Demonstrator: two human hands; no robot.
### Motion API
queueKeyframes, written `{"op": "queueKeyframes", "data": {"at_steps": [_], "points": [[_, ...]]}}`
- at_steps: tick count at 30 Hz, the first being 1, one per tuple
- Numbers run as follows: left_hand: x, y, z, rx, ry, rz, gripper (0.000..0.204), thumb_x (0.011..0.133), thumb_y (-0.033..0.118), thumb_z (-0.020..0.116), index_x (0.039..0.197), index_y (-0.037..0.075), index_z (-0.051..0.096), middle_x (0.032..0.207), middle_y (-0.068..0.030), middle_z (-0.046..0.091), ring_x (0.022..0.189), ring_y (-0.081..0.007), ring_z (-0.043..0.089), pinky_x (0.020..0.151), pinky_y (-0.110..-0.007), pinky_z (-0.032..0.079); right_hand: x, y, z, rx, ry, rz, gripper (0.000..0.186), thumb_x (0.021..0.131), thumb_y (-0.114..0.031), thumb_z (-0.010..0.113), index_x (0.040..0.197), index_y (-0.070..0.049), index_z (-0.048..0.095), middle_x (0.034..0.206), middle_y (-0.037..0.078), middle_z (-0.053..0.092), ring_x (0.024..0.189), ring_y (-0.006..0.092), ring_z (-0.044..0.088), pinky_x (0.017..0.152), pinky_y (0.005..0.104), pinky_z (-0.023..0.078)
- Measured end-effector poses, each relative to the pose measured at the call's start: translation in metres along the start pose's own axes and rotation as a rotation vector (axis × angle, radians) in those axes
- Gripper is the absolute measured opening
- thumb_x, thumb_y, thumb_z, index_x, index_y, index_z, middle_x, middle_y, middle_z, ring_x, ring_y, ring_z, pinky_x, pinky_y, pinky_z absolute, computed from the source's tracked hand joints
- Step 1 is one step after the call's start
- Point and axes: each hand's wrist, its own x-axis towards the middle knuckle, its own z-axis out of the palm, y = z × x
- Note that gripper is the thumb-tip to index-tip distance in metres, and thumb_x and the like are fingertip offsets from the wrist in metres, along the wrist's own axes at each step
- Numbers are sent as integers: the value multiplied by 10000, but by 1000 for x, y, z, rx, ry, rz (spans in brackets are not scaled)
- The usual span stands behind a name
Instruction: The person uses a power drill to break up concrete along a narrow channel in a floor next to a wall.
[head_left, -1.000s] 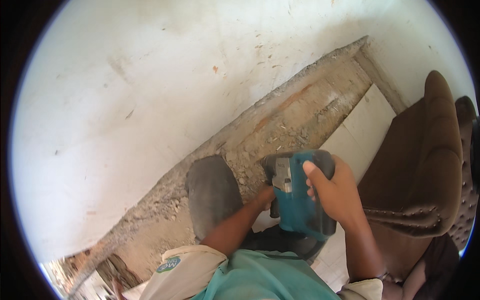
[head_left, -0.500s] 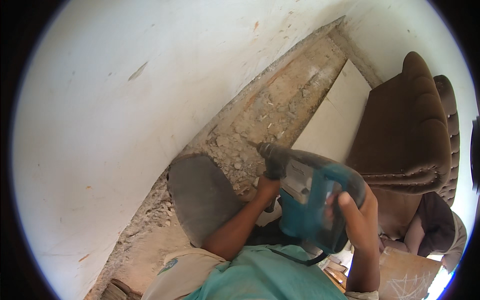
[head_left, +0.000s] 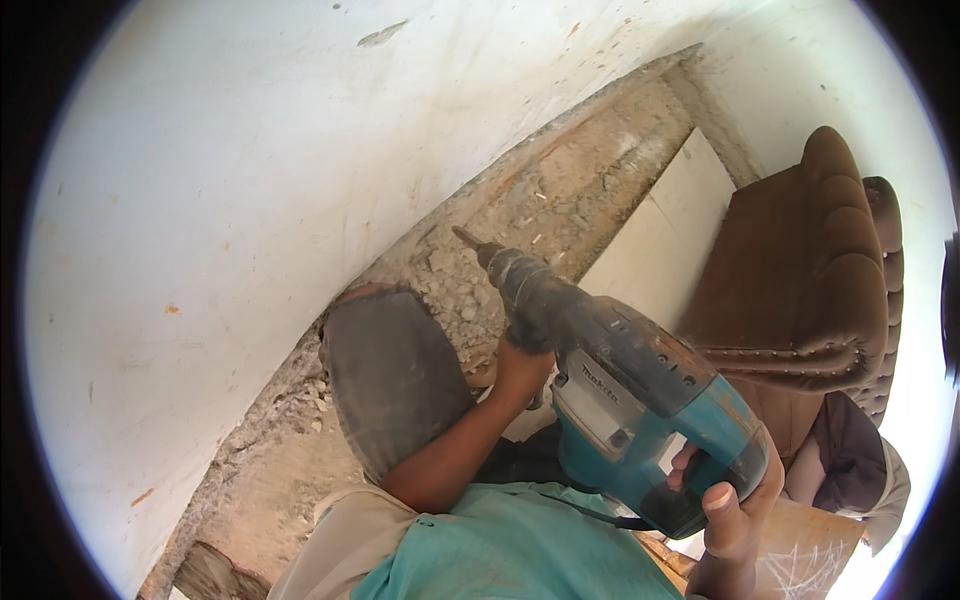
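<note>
A teal and black rotary hammer [head_left: 640, 385] points up and leftward, its bit [head_left: 466, 237] over the rubble [head_left: 465, 310] along the wall's foot; I cannot tell whether the tip touches it. My left hand [head_left: 525, 365] grips the side handle behind the chuck. My right hand [head_left: 740, 510] is wrapped round the rear handle at the bottom right of the tool. A grey-trousered knee [head_left: 385, 360], apparently mine, is bent beside my left forearm, close to the wall.
A white wall [head_left: 200, 230] runs along the left to a far corner. A pale tile strip [head_left: 680, 210] borders the broken floor. Brown tufted upholstered furniture [head_left: 780, 280] stands at right, with dark and beige cloth [head_left: 850, 460] below and a marked wooden board [head_left: 800, 550] near the bottom right.
The hammer has swung round: its bit end rose up and left, while its rear end and my right hand moved down and right. Both hands still grip it; the view has shifted.
</note>
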Motion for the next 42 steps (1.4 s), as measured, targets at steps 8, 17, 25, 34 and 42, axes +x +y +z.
{"op": "queueKeyframes", "data": {"at_steps": [8, 17, 25, 34, 42], "points": [[3, 14, -6, -30, -59, 9, 299, 824, 45, 690, 1107, -30, 630, 985, -99, 705, 867, -190, 678, 772, -314, 517, -9, 6, 3, 153, 65, -3, 761, 702, -442, 881, 1137, 86, 547, 883, 117, 675, 767, 147, 648, 689, 275, 528], [20, 12, -16, -297, -8, -292, 390, 837, 12, 691, 1211, -12, 584, 1095, -100, 675, 965, -218, 657, 819, -331, 507, 23, 12, -3, 79, -124, -27, 658, 748, -383, 861, 1134, 60, 562, 813, 85, 682, 737, 119, 646, 683, 258, 517], [23, 14, -5, -213, -35, -203, 397, 805, 6, 714, 1183, -26, 597, 1093, -97, 674, 964, -206, 653, 830, -321, 497, 45, 19, -28, 23, -135, -31, 627, 760, -379, 846, 1127, 48, 572, 792, 69, 679, 724, 109, 639, 656, 250, 509], [29, 4, -2, -204, 62, -243, 298, 793, -26, 655, 1087, -55, 619, 977, -95, 674, 881, -196, 645, 741, -315, 493, 58, 21, -35, 104, -102, -21, 568, 777, -405, 819, 1047, 41, 593, 809, 53, 667, 736, 102, 614, 664, 246, 489], [43, -5, 0, -127, 104, -209, 281, 775, -24, 638, 1054, -54, 615, 934, -100, 660, 792, -195, 619, 718, -317, 477, 80, 17, -35, 138, -151, -10, 506, 788, -369, 804, 1041, 18, 599, 841, 39, 635, 765, 105, 570, 686, 249, 456]]}}
